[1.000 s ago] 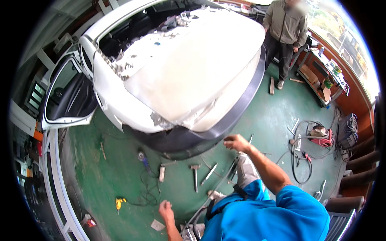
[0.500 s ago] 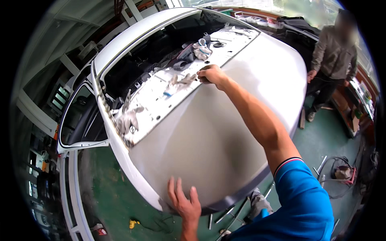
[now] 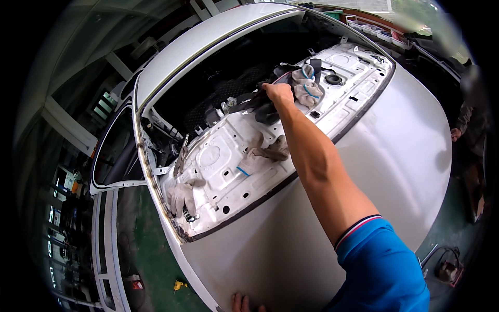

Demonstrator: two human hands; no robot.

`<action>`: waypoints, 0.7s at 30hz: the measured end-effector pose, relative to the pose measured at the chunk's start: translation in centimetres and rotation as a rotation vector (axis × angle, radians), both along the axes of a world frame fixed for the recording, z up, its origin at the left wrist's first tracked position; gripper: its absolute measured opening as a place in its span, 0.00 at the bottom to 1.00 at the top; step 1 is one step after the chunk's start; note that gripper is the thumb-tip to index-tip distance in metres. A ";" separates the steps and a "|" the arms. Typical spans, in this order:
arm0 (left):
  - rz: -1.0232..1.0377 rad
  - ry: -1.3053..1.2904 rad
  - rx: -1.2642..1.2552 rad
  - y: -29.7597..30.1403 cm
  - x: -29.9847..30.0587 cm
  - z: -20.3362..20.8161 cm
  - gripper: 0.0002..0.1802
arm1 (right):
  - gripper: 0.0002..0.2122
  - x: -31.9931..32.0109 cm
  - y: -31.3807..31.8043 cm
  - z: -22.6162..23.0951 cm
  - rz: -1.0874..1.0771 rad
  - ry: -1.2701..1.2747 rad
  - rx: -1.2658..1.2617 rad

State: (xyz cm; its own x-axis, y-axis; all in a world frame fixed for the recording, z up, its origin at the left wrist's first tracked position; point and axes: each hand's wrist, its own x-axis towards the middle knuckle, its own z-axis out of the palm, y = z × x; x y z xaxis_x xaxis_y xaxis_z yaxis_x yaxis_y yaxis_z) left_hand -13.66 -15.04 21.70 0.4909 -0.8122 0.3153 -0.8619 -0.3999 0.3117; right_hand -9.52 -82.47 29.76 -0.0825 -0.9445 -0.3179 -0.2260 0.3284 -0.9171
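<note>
My right hand (image 3: pixel 279 94) reaches over the bare metal rear shelf (image 3: pixel 210 156) of a white car. Its fingers are curled closed at a dark bundle of straps (image 3: pixel 266 113); what they grip, if anything, is hidden. Beside that hand lies a pale work glove with blue edging (image 3: pixel 307 92). A second, soiled glove (image 3: pixel 260 157) rests on the shelf below my wrist, and a grey glove (image 3: pixel 182 197) sits at the shelf's left end. At the bottom edge, fingertips of my left hand (image 3: pixel 244 303) lie extended on the grey-white trunk lid (image 3: pixel 260 249).
The rear window opening has no glass, with the dark cabin behind it. A car door (image 3: pixel 119 151) stands ajar at left. On the green floor is a yellow power drill (image 3: pixel 180 285). Another person (image 3: pixel 468 119) stands at the far right. A black round part (image 3: pixel 333 79) sits on the shelf.
My right hand has moved from the shelf's near edge farther in, to the dark bundle. The view has come closer to the shelf, leaving my left hand mostly below the lower edge.
</note>
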 end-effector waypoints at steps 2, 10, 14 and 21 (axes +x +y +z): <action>-0.025 0.068 -0.089 -0.7 -0.3 -0.2 0.29 | 0.44 -0.2 -2.5 -0.7 -0.036 -0.017 -0.014; -0.057 0.036 -0.048 -0.2 -0.2 1.3 0.27 | 0.14 -4.2 2.7 -0.6 0.210 -0.960 -0.286; -0.048 -0.045 -0.211 0.4 -0.2 1.5 0.24 | 0.14 -7.2 13.1 4.4 0.493 -1.165 -0.333; -0.177 0.340 -0.506 5.5 0.9 -1.9 0.42 | 0.23 -15.4 42.7 3.6 0.675 -1.152 -0.256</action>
